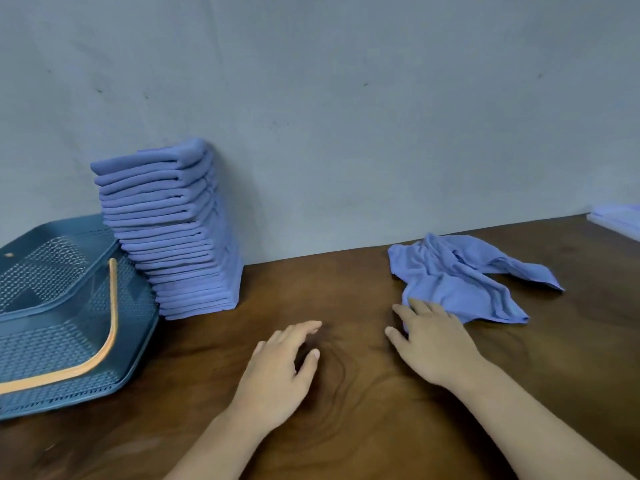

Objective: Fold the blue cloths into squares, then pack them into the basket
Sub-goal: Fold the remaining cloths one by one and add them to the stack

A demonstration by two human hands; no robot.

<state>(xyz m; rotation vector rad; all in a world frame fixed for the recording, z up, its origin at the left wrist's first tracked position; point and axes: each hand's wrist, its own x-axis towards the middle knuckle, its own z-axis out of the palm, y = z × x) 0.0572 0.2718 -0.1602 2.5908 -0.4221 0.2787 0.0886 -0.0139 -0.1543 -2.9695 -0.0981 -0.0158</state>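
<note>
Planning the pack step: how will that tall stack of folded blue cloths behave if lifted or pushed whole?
Likely to topple or shear: the stack of folded cloths is tall and narrow, and its layers sit offset. Probably soft, so a grip would compress it rather than hold it rigid. Pushed low on the wooden table, bottom layers may slide out first.

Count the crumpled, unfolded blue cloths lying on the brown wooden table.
1. The crumpled blue cloth lies on the table's right side, right hand touching its near edge. Pale blue fabric at the frame's right edge is cut off; more may hide.
</note>
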